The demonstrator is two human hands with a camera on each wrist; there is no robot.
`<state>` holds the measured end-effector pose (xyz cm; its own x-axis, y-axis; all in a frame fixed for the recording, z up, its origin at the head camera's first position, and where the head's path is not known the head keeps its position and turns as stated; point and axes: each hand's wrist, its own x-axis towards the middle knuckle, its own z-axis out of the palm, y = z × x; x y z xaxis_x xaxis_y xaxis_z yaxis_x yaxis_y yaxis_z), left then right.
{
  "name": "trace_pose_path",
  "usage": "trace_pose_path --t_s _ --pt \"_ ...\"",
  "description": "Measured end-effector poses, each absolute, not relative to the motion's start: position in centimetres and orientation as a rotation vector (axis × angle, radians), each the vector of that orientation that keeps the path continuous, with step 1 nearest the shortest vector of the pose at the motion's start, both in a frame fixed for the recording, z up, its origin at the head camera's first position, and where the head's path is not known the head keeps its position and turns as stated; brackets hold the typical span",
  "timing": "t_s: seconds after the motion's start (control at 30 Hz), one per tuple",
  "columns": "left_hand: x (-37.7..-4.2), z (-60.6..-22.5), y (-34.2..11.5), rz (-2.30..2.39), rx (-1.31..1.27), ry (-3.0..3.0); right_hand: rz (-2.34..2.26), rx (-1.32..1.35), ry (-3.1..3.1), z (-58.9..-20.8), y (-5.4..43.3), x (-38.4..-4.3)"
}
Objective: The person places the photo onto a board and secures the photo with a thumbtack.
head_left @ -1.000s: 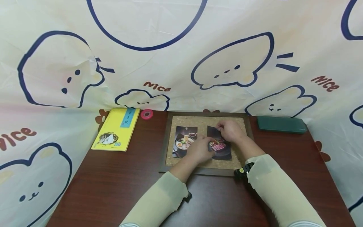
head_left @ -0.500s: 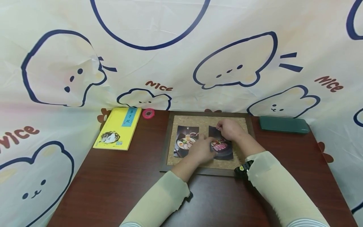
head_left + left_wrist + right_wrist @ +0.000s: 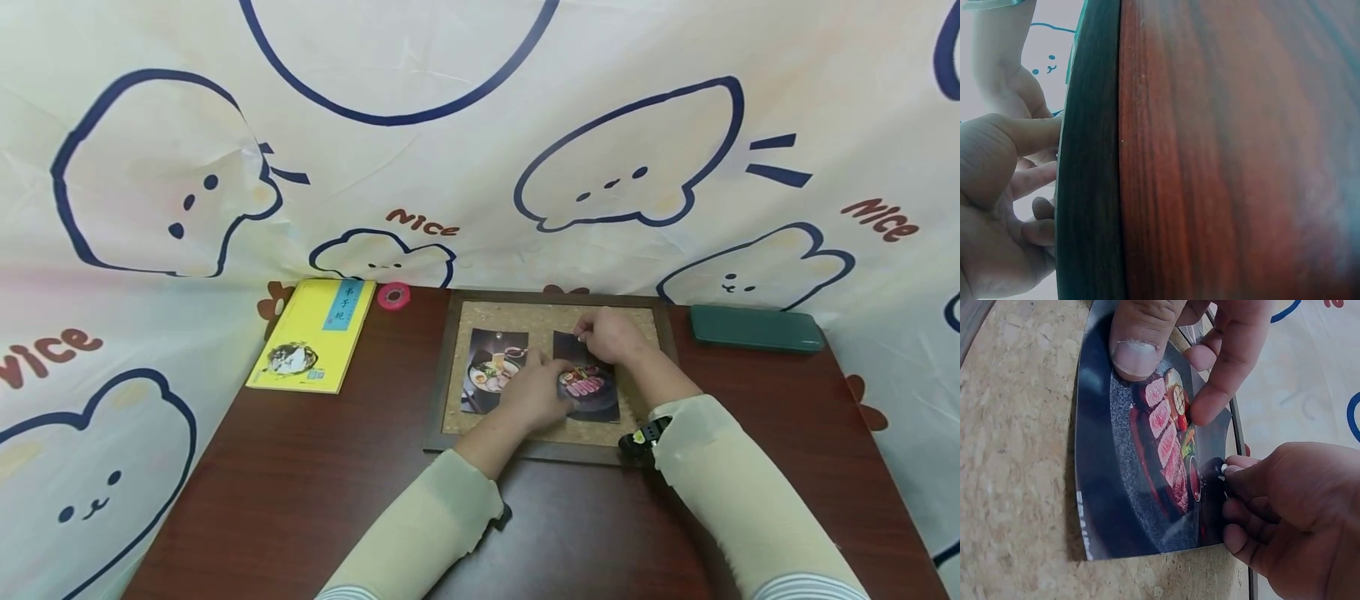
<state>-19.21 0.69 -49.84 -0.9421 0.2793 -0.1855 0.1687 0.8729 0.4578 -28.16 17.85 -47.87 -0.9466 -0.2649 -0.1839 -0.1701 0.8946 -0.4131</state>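
Spread over the steak photo (image 3: 588, 392), my left hand (image 3: 534, 396) presses its thumb and a fingertip on the print, as the right wrist view shows. My right hand (image 3: 611, 337) pinches a small whitish push pin (image 3: 1225, 468) at the photo's top edge. The photo lies on the cork board (image 3: 536, 321), its near edge curving slightly up. Left of it, a noodle bowl photo (image 3: 486, 379) has a small pin at its top, with its right side partly behind my left hand. The left wrist view shows mostly the board's dark frame (image 3: 1091, 156).
A yellow book (image 3: 307, 333) lies at the back left of the dark wooden table (image 3: 315, 475), with a pink tape roll (image 3: 393, 296) beside it. To the right of the board sits a green case (image 3: 756, 328). Behind everything hangs a printed cloth (image 3: 480, 183).
Both hands keep nearly the same places on the steak photo. The head view has shifted slightly; no object has visibly moved on the table.
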Motion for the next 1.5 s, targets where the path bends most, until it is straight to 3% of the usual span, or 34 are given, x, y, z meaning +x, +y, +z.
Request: trace_pose_path --t_s 0.27,0.8,1.5 --pt "-19.2 -49.8 0.8 0.626 0.33 2.806 -0.603 -0.301 2.86 -48.1 17.8 -28.0" --pt "-19.3 -50.0 0.7 0.62 0.325 2.806 -0.653 -0.511 2.936 -49.1 19.4 -26.4" --pt "-19.3 -50.0 0.7 0.624 0.349 2.808 -0.711 -0.419 2.889 -49.3 19.2 -26.0"
